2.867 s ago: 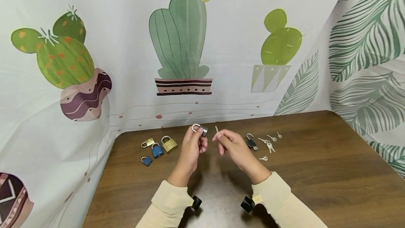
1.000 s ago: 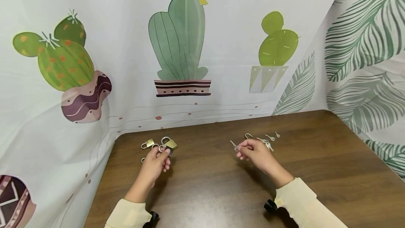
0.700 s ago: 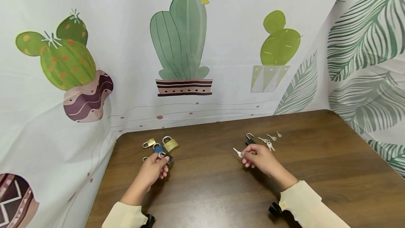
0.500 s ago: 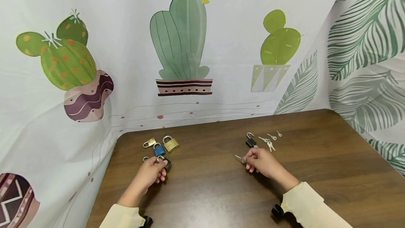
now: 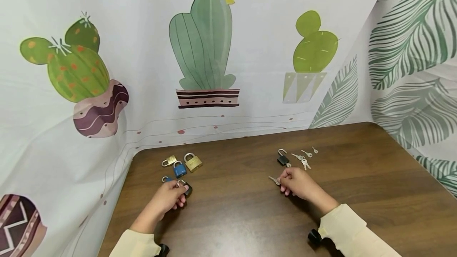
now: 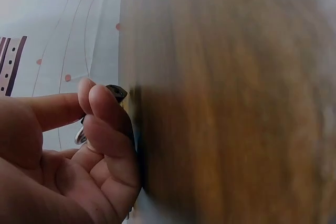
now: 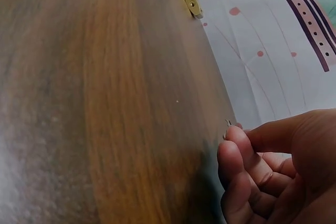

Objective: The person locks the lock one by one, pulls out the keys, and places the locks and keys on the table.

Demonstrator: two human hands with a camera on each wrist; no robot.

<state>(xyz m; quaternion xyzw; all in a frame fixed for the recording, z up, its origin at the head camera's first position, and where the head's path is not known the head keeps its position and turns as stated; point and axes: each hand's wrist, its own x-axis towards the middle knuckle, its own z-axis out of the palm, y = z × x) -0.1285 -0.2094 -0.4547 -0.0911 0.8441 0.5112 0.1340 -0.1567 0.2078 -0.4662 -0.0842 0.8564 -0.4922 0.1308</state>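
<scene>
My left hand pinches a black padlock low over the table's left side, its silver shackle pointing up and left. In the left wrist view the fingers hide most of that padlock. A silver key is pinched between thumb and forefinger of my right hand, its blade pointing left. Only a sliver of the key shows past the fingertips in the right wrist view. Just beyond the right hand lies another black padlock with its shackle swung open and a key at its base.
Behind the left hand lie a large brass padlock, a small brass padlock, a blue padlock and a smaller blue one. Several loose keys lie at the right. A printed cloth hangs behind the wooden table.
From close together at the centre, my hands have parted: the left carried the black padlock left, the right took the key right. Over the last second both have come lower and nearer.
</scene>
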